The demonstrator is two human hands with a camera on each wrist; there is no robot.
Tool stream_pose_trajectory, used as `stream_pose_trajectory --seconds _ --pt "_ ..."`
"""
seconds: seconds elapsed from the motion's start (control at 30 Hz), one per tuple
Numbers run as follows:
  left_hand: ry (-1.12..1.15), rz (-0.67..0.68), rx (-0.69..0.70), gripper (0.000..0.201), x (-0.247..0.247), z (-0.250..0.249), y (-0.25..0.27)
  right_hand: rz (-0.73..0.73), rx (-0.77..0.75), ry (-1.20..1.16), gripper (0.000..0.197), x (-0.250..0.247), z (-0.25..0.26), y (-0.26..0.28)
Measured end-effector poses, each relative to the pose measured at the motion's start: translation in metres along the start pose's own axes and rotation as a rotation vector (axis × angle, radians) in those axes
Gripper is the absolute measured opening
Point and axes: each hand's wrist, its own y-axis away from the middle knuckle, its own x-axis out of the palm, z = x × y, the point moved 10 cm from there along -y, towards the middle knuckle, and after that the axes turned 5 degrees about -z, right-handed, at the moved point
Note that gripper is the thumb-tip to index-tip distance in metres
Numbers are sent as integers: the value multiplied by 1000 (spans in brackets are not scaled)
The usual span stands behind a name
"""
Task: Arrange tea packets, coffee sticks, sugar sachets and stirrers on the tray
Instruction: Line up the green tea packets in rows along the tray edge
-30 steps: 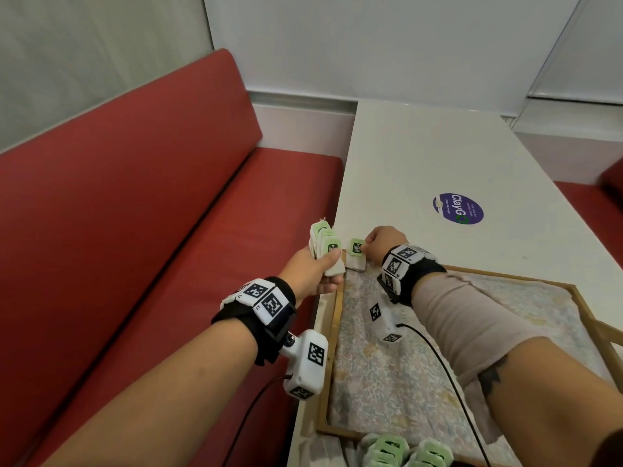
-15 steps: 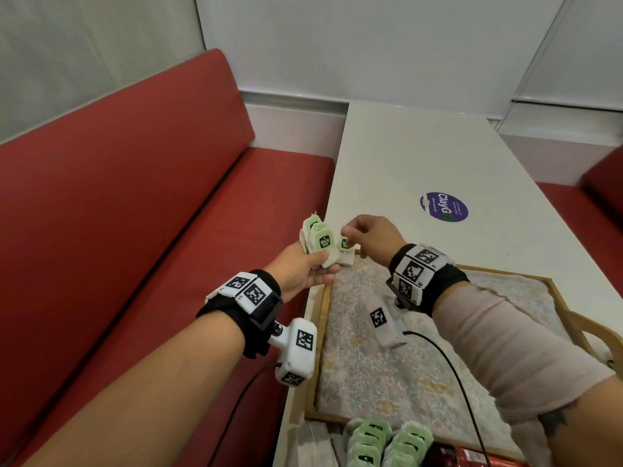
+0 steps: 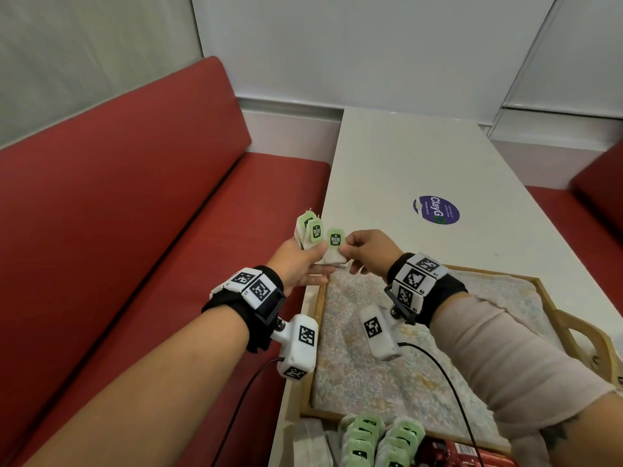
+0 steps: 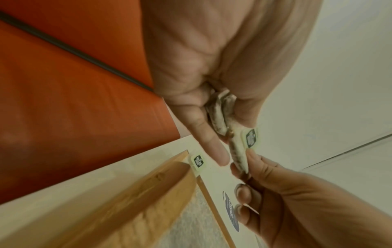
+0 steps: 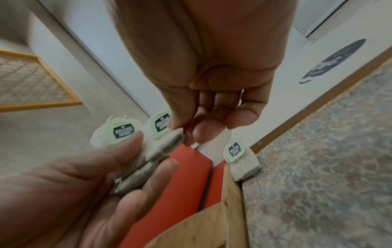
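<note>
A small stack of tea bags was held upright in the left hand, pinched between thumb and fingers just off the tray's far-left corner, over the gap between the bench and the red sofa seat. One tea bag was being drawn off that stack by the right hand; its grip was closed on the bag's lower edge with thumb and fingertips, green tag up. One placed tea bag already lay in the far-left corner of the wooden tray, touching the rim, on the floral liner. More green-tagged tea bags and a red packet were seen off the tray's near edge; what the red packet held could not be told. Judged step: single bag peeled off, then set beside the placed one. To be done well: the stack should be kept clamped firmly so only one bag is released; the string and tag should be kept from snagging on neighbouring bags; the bag should be laid flat, tag facing the same way, snug against the placed bag so a row is formed along the far rim. Risk noted: the transfer was made partly over the sofa gap, so a dropped bag would be lost off the bench; the handover would be better made over the tray.
</note>
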Motion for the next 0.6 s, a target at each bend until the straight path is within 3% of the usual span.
stream_pose_trajectory --seconds 0.17,0.3,0.4,0.53,0.6 --pt "46 -103 -8 15 -14 1 -7 -125 179 -97 20 -15 -37 -11" --pt "91 -105 -34 17 -16 4 -10 -113 342 15 19 -12 -67 -19" --pt "77 -99 -35 13 -17 5 -11 -50 394 157 25 -2 -75 -27" --pt "61 -93 -39 13 -17 8 -13 -66 385 142 5 0 -76 -36" --pt "69 -91 -42 12 -17 9 -14 -61 385 191 7 3 -74 -39"
